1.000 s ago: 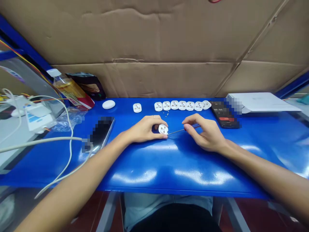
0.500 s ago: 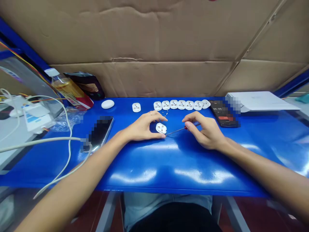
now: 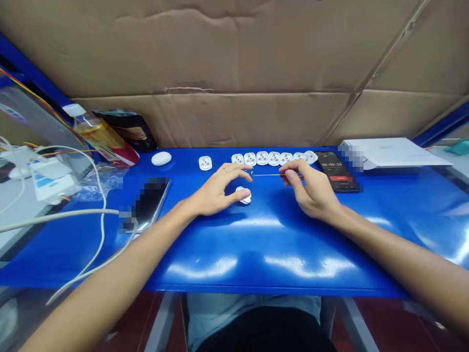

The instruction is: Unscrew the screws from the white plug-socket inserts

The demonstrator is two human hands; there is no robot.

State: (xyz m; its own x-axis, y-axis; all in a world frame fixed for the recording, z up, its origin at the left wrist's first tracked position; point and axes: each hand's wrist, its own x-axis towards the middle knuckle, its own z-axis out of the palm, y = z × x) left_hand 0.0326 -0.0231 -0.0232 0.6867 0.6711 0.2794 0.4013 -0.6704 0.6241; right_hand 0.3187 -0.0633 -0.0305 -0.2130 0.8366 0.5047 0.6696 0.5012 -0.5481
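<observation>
On our blue bench point(image 3: 256, 249), our right hand point(image 3: 311, 188) pinches a red-handled screwdriver point(image 3: 283, 174), fingers together, while our left hand point(image 3: 216, 193) spreads its fingers over a light, slippery white plastic plug body point(image 3: 245, 197), best held by its rim.

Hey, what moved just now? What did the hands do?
The right hand carried the small red-handled screwdriver away from the white plug, up toward the row of white plugs. The left hand spread open beside the plug, which now looks tipped. The row stayed put.
</observation>
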